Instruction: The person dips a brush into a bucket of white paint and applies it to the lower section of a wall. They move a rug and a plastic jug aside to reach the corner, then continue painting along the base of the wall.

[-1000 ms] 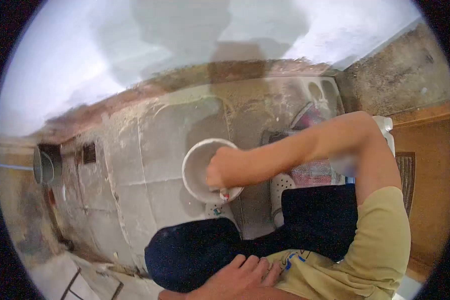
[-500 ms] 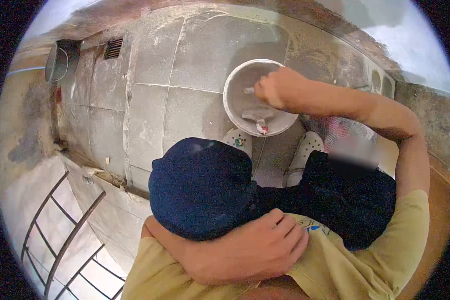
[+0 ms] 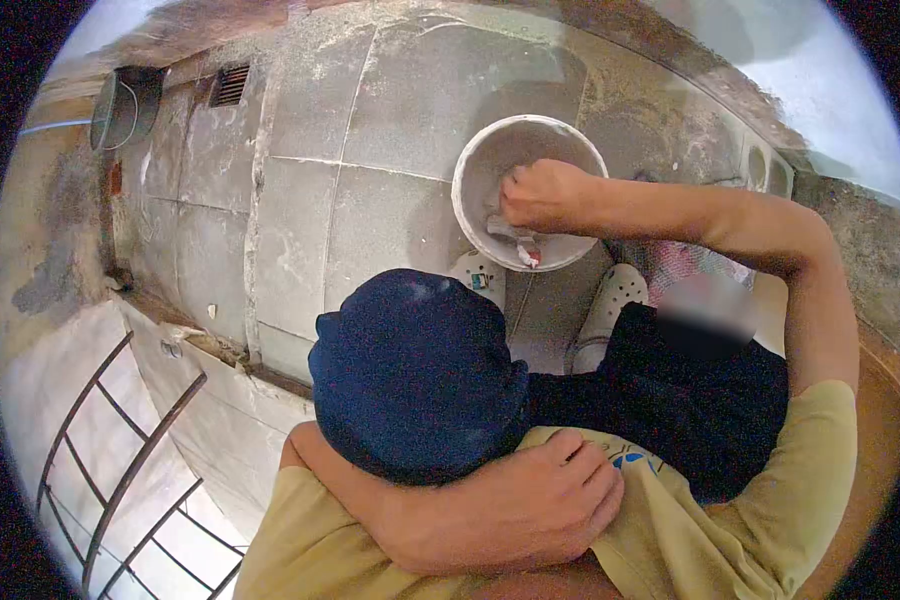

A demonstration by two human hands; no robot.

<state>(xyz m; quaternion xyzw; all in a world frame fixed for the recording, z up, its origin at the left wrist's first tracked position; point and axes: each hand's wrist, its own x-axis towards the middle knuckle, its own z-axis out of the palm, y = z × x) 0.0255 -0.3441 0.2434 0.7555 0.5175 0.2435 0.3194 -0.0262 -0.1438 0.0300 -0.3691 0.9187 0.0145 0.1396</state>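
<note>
A: Where is the white bucket (image 3: pixel 482 175) seen?
B: It is seen on the grey floor (image 3: pixel 395 120), just past the two white shoes (image 3: pixel 610 312). The right hand (image 3: pixel 547 195) is put down inside it, with the fingers curled.
A: And the left hand (image 3: pixel 555 500)?
B: It is laid on the yellow shirt (image 3: pixel 670 535), fingers bent and close together. Whether anything is pinched by either hand cannot be told, as the fingertips are hidden.
A: What else is shown?
B: A pale thing with a red bit (image 3: pixel 528 254) is seen at the bucket's near side. A dark bucket (image 3: pixel 142 105) is seen far left.
</note>
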